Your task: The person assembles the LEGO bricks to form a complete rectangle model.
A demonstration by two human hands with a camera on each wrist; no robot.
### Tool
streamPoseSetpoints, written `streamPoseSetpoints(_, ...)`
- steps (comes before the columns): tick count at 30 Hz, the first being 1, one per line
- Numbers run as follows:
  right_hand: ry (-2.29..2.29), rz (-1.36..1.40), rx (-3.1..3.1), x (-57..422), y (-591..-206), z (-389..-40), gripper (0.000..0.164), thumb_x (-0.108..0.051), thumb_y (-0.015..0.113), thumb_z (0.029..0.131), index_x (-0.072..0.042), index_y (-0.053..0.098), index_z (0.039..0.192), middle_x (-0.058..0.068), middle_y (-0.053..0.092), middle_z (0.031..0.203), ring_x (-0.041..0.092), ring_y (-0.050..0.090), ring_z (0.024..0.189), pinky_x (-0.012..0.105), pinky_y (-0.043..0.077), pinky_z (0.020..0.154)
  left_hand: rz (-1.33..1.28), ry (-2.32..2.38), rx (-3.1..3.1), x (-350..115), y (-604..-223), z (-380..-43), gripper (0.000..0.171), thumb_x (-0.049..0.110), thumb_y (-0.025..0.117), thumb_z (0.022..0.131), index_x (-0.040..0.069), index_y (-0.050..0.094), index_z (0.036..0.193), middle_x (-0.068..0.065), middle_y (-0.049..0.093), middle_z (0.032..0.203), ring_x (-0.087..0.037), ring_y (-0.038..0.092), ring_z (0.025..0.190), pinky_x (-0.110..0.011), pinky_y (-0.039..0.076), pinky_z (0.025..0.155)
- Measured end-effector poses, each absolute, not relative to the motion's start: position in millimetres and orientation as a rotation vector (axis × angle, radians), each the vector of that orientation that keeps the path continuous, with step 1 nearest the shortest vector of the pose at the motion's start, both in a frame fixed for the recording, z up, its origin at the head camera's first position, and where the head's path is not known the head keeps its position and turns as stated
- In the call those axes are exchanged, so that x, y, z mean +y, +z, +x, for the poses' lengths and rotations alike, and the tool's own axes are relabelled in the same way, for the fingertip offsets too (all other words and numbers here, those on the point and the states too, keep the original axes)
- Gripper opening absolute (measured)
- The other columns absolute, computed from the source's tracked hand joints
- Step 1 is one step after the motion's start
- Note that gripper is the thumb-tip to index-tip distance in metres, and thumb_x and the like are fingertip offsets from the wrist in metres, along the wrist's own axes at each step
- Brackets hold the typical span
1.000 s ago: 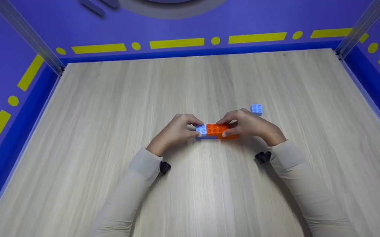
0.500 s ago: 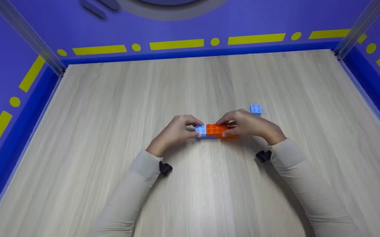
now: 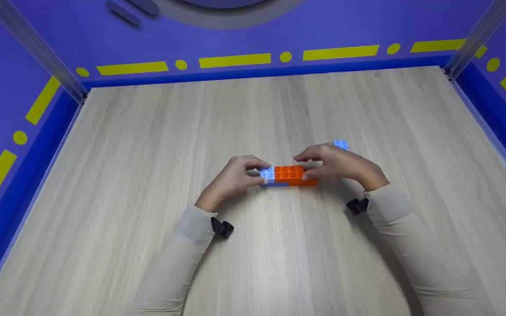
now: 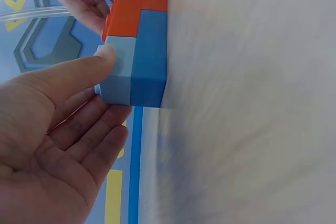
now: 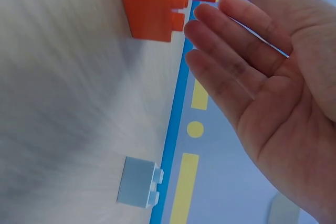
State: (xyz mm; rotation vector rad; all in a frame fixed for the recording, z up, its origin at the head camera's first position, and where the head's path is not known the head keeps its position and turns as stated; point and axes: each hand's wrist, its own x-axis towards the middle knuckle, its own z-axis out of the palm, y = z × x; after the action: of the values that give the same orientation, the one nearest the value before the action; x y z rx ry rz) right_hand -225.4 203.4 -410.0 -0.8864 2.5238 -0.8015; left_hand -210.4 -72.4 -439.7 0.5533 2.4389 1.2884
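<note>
A two-layer stack of toy building bricks lies on the wooden table. On top, a small light blue brick (image 3: pixel 267 174) sits beside an orange brick (image 3: pixel 288 174). Underneath, a darker blue brick (image 4: pixel 149 59) meets a lower orange brick (image 5: pixel 149 9), which sticks out at the right end with its studs bare. My left hand (image 3: pixel 234 176) pinches the light blue brick between thumb and fingers. Around the stack's right end my right hand (image 3: pixel 343 164) is spread, its fingers nearly straight in the right wrist view and holding nothing.
A loose light blue brick (image 5: pixel 137 182) stands on the table (image 3: pixel 191 123) behind the right hand, partly hidden by it in the head view. Blue-purple panels (image 3: pixel 235 41) with yellow marks border the table at the back and sides.
My right hand has let go of the upper orange brick and drawn slightly right, its fingers parting from it. The left hand keeps its pinch, and the stack stays in place.
</note>
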Motion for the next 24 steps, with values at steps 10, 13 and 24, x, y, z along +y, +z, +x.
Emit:
streamPoseSetpoints(10,-0.81,-0.886,2.609,217.1,-407.3,-230.3,0.045,-0.017,0.072,0.086,-0.002,0.062,0.127,0.015,0.064,0.124,0.032,0.06,0.113,0.049,0.048,0.097,0.547,1.301,2.438,-73.9,-443.2,-208.5,0.035,0.006,0.072,0.084,0.011,0.069,0.118,-0.005,0.065,0.12,-0.022,0.06,0.116,-0.033,0.049,0.098)
streamPoseSetpoints(13,-0.82,-0.886,2.638,222.7,-408.4,-232.6,0.046,-0.018,0.073,0.085,-0.002,0.062,0.126,0.016,0.064,0.124,0.032,0.06,0.112,0.049,0.049,0.096,0.557,1.301,2.439,-73.5,-443.2,-208.3,0.035,0.007,0.073,0.083,0.011,0.069,0.118,-0.005,0.065,0.12,-0.021,0.06,0.115,-0.033,0.049,0.099)
streamPoseSetpoints(24,-0.844,-0.838,2.731,246.2,-411.3,-241.2,0.049,-0.017,0.074,0.084,0.0,0.06,0.128,0.017,0.061,0.128,0.035,0.057,0.112,0.051,0.046,0.098,0.562,1.306,2.436,-73.4,-442.6,-209.9,0.034,0.008,0.072,0.085,0.013,0.069,0.118,-0.002,0.065,0.12,-0.02,0.06,0.116,-0.032,0.048,0.1)
